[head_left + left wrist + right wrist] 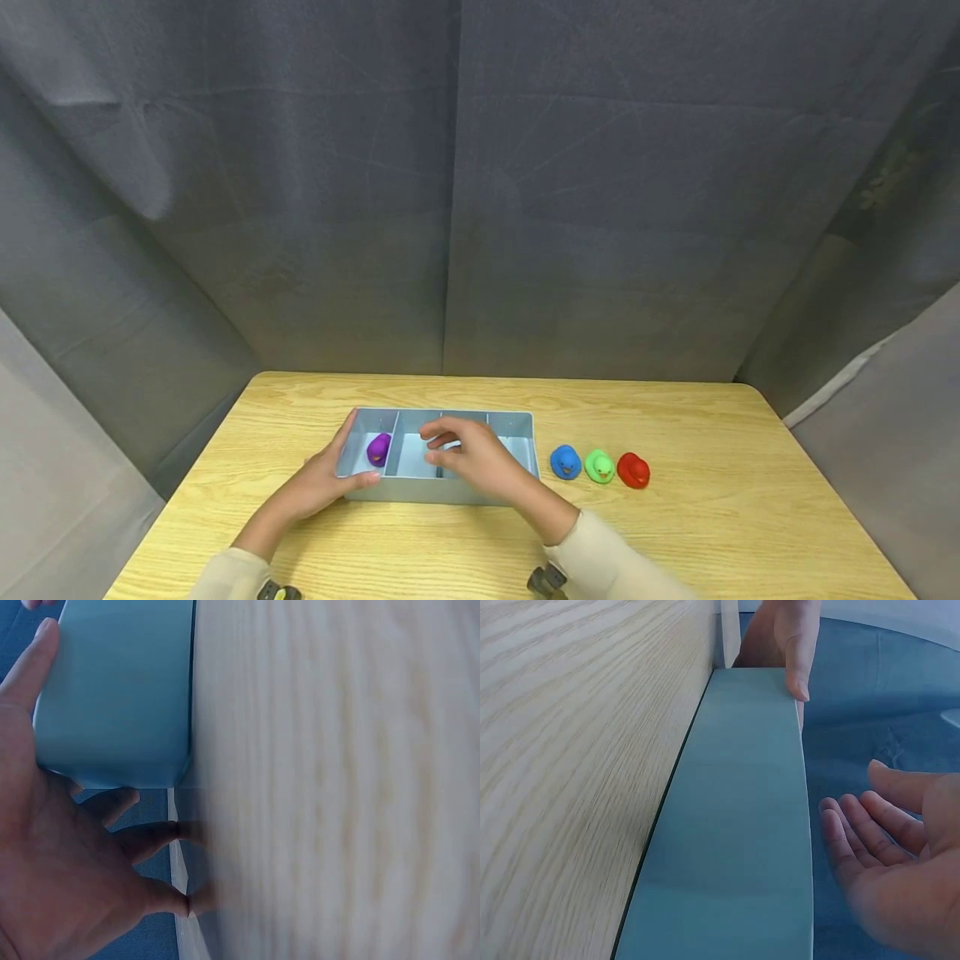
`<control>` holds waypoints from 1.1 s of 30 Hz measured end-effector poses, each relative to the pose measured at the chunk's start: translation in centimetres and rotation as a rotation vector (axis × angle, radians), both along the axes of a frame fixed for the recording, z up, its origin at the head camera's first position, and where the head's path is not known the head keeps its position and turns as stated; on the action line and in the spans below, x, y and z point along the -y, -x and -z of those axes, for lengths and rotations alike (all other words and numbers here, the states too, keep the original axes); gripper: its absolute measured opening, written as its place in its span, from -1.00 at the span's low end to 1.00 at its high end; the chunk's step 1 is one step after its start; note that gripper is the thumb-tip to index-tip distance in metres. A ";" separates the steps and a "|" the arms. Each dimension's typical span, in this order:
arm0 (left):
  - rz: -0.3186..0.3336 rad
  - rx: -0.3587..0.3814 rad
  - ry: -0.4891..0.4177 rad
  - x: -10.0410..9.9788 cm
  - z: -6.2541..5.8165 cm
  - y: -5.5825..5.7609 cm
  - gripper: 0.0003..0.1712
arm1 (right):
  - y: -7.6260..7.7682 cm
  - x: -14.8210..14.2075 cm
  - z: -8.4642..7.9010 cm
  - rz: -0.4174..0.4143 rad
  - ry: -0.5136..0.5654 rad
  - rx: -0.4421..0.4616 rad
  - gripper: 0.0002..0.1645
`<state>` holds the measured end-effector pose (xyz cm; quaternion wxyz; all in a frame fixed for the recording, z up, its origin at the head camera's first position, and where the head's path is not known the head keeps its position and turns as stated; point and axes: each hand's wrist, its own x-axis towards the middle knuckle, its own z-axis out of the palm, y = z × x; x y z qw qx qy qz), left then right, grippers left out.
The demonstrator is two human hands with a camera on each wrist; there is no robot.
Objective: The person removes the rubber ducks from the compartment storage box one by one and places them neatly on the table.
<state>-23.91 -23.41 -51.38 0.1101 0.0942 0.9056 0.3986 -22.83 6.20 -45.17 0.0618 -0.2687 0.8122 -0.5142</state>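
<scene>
A grey-blue divided box (420, 490) with several compartments lies lengthwise on the table. A purple rubber duck (378, 450) sits in its leftmost compartment, beside the first divider. My left hand (318, 483) grips the box's left end, the thumb along the front rim and the fingers around the left side. In the left wrist view this hand (67, 847) shows its palm close to the end wall. Over the middle compartments hovers my right hand (472, 454), fingers loosely bent. The right wrist view shows that hand (900, 870) with thumb and fingers apart and nothing between them.
To the right of the box, a blue duck (566, 462), a green duck (600, 466) and a red duck (633, 471) stand in a row. The wooden table (720, 517) ends at the back against a grey curtain (585, 250).
</scene>
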 end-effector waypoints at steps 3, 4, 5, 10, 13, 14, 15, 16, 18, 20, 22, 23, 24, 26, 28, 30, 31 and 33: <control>0.008 -0.003 -0.005 -0.1 -0.1 -0.1 0.35 | 0.3 0.8 0.1 0.003 -0.003 -0.004 -0.66; 0.011 -0.004 -0.008 -0.1 -0.1 -0.1 0.35 | 0.4 1.1 0.1 0.003 -0.004 -0.002 -0.66; 0.015 -0.005 -0.009 0.0 -0.2 -0.1 0.35 | 0.5 1.4 0.1 0.004 -0.006 0.001 -0.66; 0.029 -0.001 -0.027 0.1 -0.2 -0.1 0.34 | 0.9 3.0 0.1 0.001 -0.012 0.036 -0.60; 0.030 0.007 -0.035 0.2 -0.1 -0.1 0.34 | 1.1 4.0 0.1 0.002 -0.021 0.042 -0.58; 0.028 0.009 -0.035 0.2 -0.1 -0.1 0.33 | 1.2 4.2 0.1 0.003 -0.027 0.043 -0.57; 0.032 0.009 -0.033 0.2 0.0 -0.1 0.33 | 1.3 4.5 0.1 0.005 -0.037 0.043 -0.56; 0.030 0.013 -0.036 0.2 0.0 0.0 0.33 | 1.4 4.7 0.1 0.008 -0.048 0.043 -0.55; 0.029 0.017 -0.037 0.1 -0.1 -0.1 0.32 | 1.6 5.2 0.2 0.012 -0.080 0.037 -0.53; 0.030 0.020 -0.035 0.1 0.0 -0.1 0.32 | 1.8 5.6 0.4 0.015 -0.115 0.031 -0.50; 0.029 0.026 -0.038 0.1 0.0 -0.1 0.31 | 2.0 6.0 0.6 0.017 -0.156 0.018 -0.49; 0.030 0.028 -0.037 0.1 -0.1 -0.1 0.31 | 2.0 6.2 0.7 0.018 -0.177 0.010 -0.48; 0.030 0.031 -0.036 0.1 -0.1 -0.1 0.30 | 2.1 6.3 0.7 0.020 -0.197 0.001 -0.48; 0.036 0.032 -0.033 0.1 -0.2 -0.1 0.30 | 2.2 6.7 0.8 0.026 -0.234 -0.018 -0.48; 0.039 0.033 -0.031 0.1 -0.3 -0.1 0.30 | 2.4 7.2 0.9 0.035 -0.265 -0.028 -0.49; 0.042 0.032 -0.033 0.1 -0.4 -0.2 0.31 | 2.6 7.6 0.9 0.047 -0.296 -0.037 -0.49; 0.045 0.030 -0.034 0.1 -0.4 -0.2 0.31 | 2.6 7.8 0.9 0.052 -0.310 -0.042 -0.49; 0.047 0.031 -0.043 0.1 -0.5 -0.2 0.31 | 2.8 8.1 1.0 0.060 -0.338 -0.045 -0.48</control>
